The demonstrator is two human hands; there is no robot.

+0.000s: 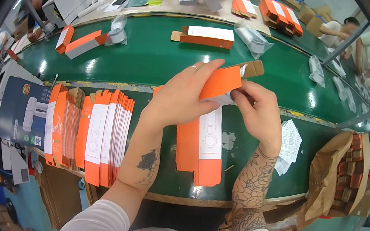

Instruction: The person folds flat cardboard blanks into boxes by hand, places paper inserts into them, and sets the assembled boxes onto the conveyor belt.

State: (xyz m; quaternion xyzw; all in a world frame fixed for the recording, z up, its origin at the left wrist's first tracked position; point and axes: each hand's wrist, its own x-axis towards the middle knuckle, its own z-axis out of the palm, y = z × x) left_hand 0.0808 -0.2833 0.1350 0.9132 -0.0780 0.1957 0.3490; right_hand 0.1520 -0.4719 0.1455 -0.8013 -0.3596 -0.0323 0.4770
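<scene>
My left hand (179,93) is wrapped round a small orange and white carton (223,82), tilted above the bench. At its right end a brown cardboard flap (254,69) stands open, and something white shows just inside. My right hand (260,110) is at that open end, thumb and fingers closed on the carton's edge; whether they also pinch something is hidden. Flattened orange and white cartons (210,149) lie in a pile below my hands. Beside my right forearm is a stack of printed white leaflets (289,145).
Upright flat cartons (109,138) and a dark blue box (24,113) stand left. Across the green conveyor (145,63) lie an open carton (207,36) and bagged parts (253,40). A brown paper bag (327,171) of cartons stands right. Co-workers work opposite and at far right.
</scene>
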